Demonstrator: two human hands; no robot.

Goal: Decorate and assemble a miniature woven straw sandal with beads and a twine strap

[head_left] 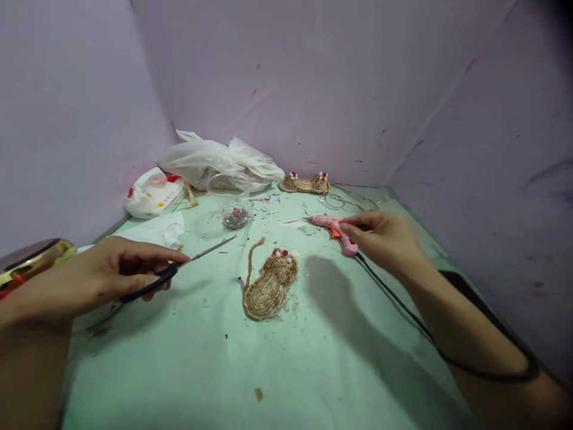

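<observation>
My left hand [129,272] is closed round the black handles of a pair of scissors [210,248], whose blades point right and away from me. My right hand [380,236] pinches the back end of a pink glue gun [333,227] with an orange trigger. Its metal nozzle points left, and I cannot tell whether the gun rests on the table. Between my hands lies a small slipper [268,286] of coiled jute cord, with white beads and a red bead on its strap. A loose tail of cord [253,257] sticks up along its left side.
A pair of similar slippers [304,184] sits at the back wall near cord ends. A clear tub of beads [236,218], a white plastic bag [224,161] and a white packet [156,194] stand back left. The gun's black cable [394,292] passes my right forearm.
</observation>
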